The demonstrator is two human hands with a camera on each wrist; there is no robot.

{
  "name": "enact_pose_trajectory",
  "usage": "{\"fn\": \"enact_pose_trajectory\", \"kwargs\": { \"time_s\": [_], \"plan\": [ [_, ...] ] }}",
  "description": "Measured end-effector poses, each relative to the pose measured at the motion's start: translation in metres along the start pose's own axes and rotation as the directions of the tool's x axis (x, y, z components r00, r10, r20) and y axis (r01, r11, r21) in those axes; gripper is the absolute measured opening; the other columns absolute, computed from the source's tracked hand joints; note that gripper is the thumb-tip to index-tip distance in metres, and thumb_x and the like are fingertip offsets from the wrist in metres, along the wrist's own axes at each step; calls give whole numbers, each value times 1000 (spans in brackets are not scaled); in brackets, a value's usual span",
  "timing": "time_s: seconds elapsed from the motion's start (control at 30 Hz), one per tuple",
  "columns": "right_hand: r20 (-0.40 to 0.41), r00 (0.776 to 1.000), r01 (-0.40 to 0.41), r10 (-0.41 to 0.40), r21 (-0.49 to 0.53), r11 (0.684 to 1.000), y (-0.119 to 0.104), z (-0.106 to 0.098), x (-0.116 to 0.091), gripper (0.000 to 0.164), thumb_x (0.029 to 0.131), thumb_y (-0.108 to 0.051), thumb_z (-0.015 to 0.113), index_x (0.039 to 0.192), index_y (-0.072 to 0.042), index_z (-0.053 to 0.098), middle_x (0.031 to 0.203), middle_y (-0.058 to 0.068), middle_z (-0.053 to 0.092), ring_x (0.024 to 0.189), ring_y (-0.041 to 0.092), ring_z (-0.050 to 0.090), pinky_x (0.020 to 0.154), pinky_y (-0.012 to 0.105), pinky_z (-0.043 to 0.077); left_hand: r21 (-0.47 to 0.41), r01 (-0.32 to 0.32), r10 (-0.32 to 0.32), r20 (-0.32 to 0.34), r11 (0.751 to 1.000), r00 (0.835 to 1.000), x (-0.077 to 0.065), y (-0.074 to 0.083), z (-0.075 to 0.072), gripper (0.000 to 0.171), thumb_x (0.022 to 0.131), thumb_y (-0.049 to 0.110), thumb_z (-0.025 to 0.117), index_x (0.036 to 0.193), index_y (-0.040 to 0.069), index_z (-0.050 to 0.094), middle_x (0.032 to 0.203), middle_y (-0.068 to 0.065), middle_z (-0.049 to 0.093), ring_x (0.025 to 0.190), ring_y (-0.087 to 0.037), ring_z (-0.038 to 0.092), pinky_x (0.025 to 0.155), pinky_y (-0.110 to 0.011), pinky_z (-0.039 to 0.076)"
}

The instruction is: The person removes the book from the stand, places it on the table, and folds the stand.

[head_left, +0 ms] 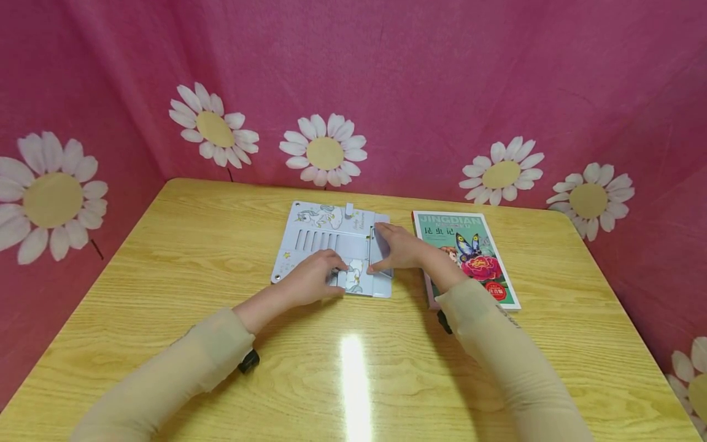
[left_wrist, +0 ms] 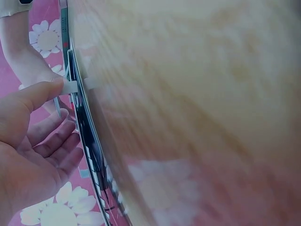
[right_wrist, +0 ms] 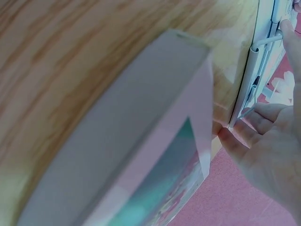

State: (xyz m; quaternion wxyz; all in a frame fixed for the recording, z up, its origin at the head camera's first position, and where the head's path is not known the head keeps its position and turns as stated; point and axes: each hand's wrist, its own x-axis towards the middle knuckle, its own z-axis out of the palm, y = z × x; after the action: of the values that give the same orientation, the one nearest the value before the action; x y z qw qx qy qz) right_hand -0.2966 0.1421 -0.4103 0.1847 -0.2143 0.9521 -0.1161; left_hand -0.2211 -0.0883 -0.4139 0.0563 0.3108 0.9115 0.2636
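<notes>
A white folding book stand (head_left: 353, 242) with printed unicorns and slots lies flat on the table. My left hand (head_left: 316, 276) reaches over its near edge. In the left wrist view the left thumb (left_wrist: 49, 89) touches a small white tab (left_wrist: 70, 87), and the other fingers bend loosely beside the panel. At the stand's right side my right hand (head_left: 400, 247) spans a grey wire-edged flap (head_left: 378, 253), thumb at its near end and fingers at its far end. The right wrist view shows the right thumb (right_wrist: 288, 35) against a bent wire (right_wrist: 267, 41).
A children's book (head_left: 469, 258) with a butterfly and a red flower on its cover lies to the right, partly under the right forearm. Pink cloth (head_left: 409, 92) with white daisies hangs behind the wooden table (head_left: 221, 215).
</notes>
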Motion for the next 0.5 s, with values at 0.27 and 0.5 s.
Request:
{"fn": "enact_pose_trajectory", "kwargs": {
  "time_s": [0.27, 0.5],
  "plan": [
    [9, 1000, -15, 15, -17, 1000, 1, 1, 3, 116, 69, -61, 73, 151, -5, 13, 156, 13, 17, 143, 31, 16, 116, 44, 19, -1, 10, -10, 6, 1000, 1000, 2, -2, 0, 37, 76, 21, 79, 106, 3, 68, 110, -8, 62, 101, -21, 55, 94, -35, 45],
    [14, 1000, -23, 23, -24, 999, 0, 2, 2, 117, 69, -64, 72, 152, -7, 13, 157, 12, 17, 143, 31, 16, 115, 45, 19, -8, 6, -6, 17, 1000, 1000, 3, -1, -1, 37, 75, 20, 80, 105, 1, 69, 108, -8, 63, 98, -20, 55, 91, -34, 46]
  ]
}}
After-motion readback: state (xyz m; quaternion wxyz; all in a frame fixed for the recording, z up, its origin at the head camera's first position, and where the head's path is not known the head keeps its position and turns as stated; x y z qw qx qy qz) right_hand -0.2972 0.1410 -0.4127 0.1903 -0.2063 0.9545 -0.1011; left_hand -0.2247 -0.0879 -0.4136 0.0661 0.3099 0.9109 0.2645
